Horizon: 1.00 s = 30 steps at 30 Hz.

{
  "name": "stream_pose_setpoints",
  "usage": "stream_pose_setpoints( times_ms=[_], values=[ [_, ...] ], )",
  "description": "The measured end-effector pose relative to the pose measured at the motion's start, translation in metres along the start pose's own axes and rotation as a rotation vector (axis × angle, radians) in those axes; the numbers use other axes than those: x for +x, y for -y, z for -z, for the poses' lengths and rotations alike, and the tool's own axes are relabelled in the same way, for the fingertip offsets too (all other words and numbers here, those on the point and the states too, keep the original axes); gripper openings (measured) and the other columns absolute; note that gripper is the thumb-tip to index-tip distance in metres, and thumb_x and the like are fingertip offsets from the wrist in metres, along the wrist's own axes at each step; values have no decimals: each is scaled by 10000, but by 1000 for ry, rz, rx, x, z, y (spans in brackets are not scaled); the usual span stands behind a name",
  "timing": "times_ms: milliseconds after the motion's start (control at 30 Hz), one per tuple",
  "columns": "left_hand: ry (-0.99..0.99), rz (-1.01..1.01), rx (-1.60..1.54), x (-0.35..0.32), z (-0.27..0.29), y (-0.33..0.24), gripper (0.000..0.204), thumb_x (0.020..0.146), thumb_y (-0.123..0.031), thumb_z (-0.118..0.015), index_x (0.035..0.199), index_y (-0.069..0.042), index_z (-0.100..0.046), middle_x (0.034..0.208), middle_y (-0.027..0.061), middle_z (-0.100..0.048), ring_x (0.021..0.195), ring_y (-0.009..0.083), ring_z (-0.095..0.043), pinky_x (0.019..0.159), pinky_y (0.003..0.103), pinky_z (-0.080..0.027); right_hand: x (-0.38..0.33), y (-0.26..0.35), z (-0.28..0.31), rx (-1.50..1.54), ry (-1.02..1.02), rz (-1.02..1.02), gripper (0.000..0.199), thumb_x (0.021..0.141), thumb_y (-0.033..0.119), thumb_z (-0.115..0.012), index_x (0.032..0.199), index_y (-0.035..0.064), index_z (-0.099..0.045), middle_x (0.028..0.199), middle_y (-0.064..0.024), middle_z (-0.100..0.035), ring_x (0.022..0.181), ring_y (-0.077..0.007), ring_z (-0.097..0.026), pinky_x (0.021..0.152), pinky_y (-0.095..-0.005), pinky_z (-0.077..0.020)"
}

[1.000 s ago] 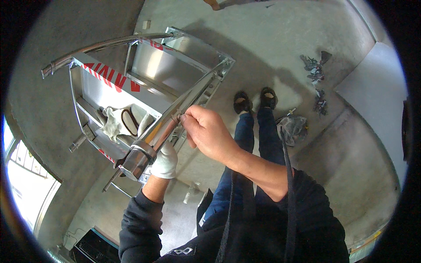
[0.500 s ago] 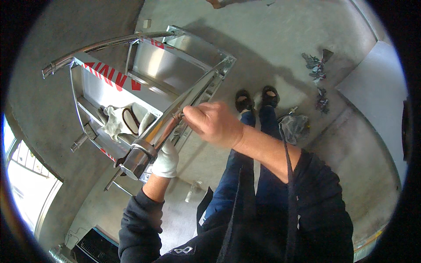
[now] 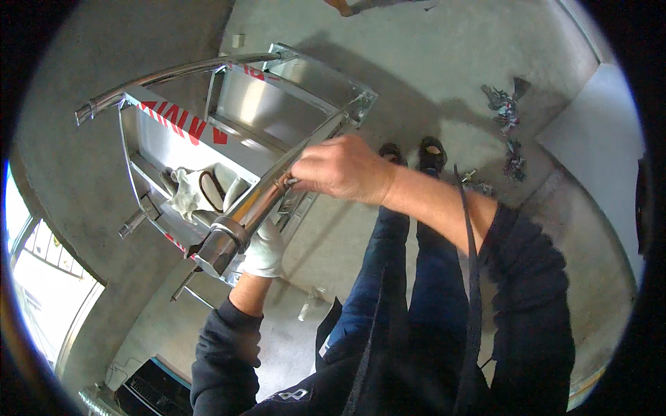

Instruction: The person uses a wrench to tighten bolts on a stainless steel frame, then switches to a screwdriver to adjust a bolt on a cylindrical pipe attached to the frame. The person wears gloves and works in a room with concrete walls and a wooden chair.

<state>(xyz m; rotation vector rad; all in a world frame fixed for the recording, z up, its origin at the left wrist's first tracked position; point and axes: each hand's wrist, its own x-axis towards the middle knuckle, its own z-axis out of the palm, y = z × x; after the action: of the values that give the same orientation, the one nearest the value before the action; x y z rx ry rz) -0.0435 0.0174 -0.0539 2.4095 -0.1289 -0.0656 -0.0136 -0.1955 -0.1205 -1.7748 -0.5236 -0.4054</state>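
A stainless-steel frame (image 3: 239,132) with shiny panels and red-marked film stands at my left. Along its near side runs a polished metal tube (image 3: 260,208) with a ring collar (image 3: 229,232) near its lower end. My left hand (image 3: 263,251), in a white glove, rests against the underside of this tube; its fingers are hidden behind it. Bare, my right hand (image 3: 343,170) is at the tube farther up, its fingertips pinched together at a small fitting (image 3: 286,181). Whatever lies between those fingertips is too small to make out.
A grey-white work glove (image 3: 191,194) lies inside the frame. On the concrete floor are a pile of dark scraps (image 3: 510,128), a small clear bottle (image 3: 305,305) and a black box-like object (image 3: 156,388). A grey panel (image 3: 596,152) stands at the right.
My right hand has turned at the wrist, its knuckles now higher and its fingertips still at the fitting. My left hand stays under the tube. The whole view has shifted slightly.
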Motion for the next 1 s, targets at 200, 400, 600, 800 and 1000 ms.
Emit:
stream_pose_setpoints(
  times_ms=[200, 400, 600, 800, 1000],
  values=[
    [14, 35, 73, 1, 0, -8, 595, 936, -437, -506, 1298, 28, -425, 1270, 154, -513, 1172, 252, -509, 994, 384, -396, -38, 42, -20, 811, -106, -837, 231, 957, 246, -530, 1025, 37, -602, 767, -43, -616, 613, -74, -531, 529, -238, -429],
    [102, 178, -19, -2, 3, -5, 615, 930, -454, -515, 1305, 23, -414, 1261, 147, -517, 1172, 254, -507, 993, 383, -394, -23, 61, -17, 1017, -128, -996, 309, 999, 289, -443, 957, 16, -581, 631, -12, -550, 537, -43, -442, 477, -200, -353],
    [95, 170, -57, -4, 2, -6, 691, 903, -518, -530, 1309, 27, -402, 1258, 145, -515, 1161, 252, -517, 979, 380, -406, -12, 60, -21, 1054, -141, -1000, 291, 1000, 249, -434, 901, 14, -575, 605, -13, -533, 524, -53, -446, 477, -207, -351],
    [84, 155, -69, -1, 1, -11, 695, 900, -504, -543, 1316, 31, -390, 1243, 152, -520, 1149, 254, -526, 967, 385, -421, -2, 65, -18, 1009, -171, -1060, 297, 980, 217, -445, 821, 0, -570, 586, -29, -528, 516, -82, -485, 484, -237, -374],
    [62, 144, -96, -2, 0, -7, 673, 901, -479, -552, 1302, 40, -398, 1221, 154, -534, 1111, 242, -552, 938, 369, -448, 14, 68, -9, 865, -190, -1057, 284, 948, 183, -462, 765, -14, -553, 543, -47, -516, 484, -109, -500, 470, -268, -383]
  ],
)
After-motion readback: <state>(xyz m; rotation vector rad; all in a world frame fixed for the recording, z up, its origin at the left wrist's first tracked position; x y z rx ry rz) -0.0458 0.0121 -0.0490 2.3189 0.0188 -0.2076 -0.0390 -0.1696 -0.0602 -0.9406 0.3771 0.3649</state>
